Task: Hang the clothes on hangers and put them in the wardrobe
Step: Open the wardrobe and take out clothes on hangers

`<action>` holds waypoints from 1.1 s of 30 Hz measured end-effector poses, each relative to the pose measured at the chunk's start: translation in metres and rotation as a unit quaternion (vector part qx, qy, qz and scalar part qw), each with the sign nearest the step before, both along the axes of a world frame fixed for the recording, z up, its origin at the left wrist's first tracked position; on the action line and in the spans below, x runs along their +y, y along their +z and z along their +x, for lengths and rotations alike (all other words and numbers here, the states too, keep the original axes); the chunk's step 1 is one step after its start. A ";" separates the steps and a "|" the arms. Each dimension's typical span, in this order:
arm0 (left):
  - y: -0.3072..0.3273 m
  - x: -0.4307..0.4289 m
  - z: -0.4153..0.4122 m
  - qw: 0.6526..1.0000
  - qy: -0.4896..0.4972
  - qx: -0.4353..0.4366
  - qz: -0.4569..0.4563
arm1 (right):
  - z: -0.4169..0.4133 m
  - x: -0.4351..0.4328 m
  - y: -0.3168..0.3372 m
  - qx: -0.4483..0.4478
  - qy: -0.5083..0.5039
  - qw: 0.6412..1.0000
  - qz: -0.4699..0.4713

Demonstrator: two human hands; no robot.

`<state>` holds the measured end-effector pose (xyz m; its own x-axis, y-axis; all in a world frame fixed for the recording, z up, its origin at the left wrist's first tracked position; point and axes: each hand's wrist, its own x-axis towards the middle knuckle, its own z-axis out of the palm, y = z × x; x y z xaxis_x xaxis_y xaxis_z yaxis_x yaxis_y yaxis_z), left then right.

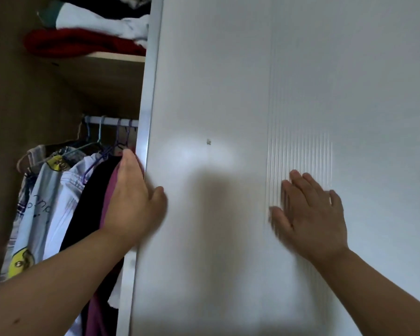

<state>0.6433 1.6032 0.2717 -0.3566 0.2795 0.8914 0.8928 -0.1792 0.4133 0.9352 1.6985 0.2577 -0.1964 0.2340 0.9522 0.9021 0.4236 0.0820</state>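
Note:
A white sliding wardrobe door [228,93] fills the middle and right of the head view. My left hand [131,197] grips its metal edge [146,117], fingers behind the edge and thumb on the front. My right hand [310,214] presses flat on the door's ribbed panel with straight fingers, blurred. In the gap at the left, several garments hang on hangers from a white rail [107,120]: a pale blue printed shirt [37,207], a white shirt [63,190], a black garment [92,197] and a magenta one [108,197] right beside my left hand.
Above the rail a wooden shelf [117,57] holds folded clothes, a red one [78,43] under white ones [102,20]. The wardrobe's brown inner wall [7,105] bounds the opening on the left.

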 end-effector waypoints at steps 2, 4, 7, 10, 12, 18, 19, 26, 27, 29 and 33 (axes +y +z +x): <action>-0.001 0.005 0.008 1.000 -0.013 0.003 -0.004 | -0.002 -0.005 0.002 0.067 0.007 0.997 -0.030; -0.004 0.011 0.017 0.999 -0.022 0.030 -0.003 | -0.012 -0.013 0.006 0.102 0.040 0.993 -0.050; -0.006 0.019 0.030 0.996 -0.063 0.064 0.014 | -0.040 -0.026 0.016 0.037 0.097 0.994 -0.028; -0.010 0.030 0.044 0.991 -0.112 0.075 0.015 | -0.067 -0.028 0.034 -0.035 0.104 0.993 -0.041; -0.016 0.038 0.052 0.987 -0.139 0.082 0.004 | -0.080 -0.023 0.044 -0.059 0.087 0.993 -0.058; -0.018 0.058 0.083 0.970 -0.222 0.100 -0.016 | -0.077 -0.006 0.038 -0.020 0.015 0.996 -0.087; -0.019 0.061 0.089 0.968 -0.230 0.102 -0.015 | -0.071 -0.004 0.037 -0.017 0.008 0.996 -0.088; -0.021 0.082 0.133 0.964 -0.244 0.099 -0.022 | -0.027 0.004 0.038 0.001 0.001 0.993 -0.120; -0.022 0.084 0.138 0.964 -0.245 0.099 -0.025 | -0.022 0.004 0.037 0.008 0.007 0.992 -0.126; -0.022 0.088 0.149 0.961 -0.257 0.098 -0.031 | -0.011 0.005 0.036 0.026 0.019 0.990 -0.137; -0.022 0.096 0.171 0.955 -0.276 0.100 -0.038 | 0.009 0.009 0.036 0.040 0.026 0.988 -0.145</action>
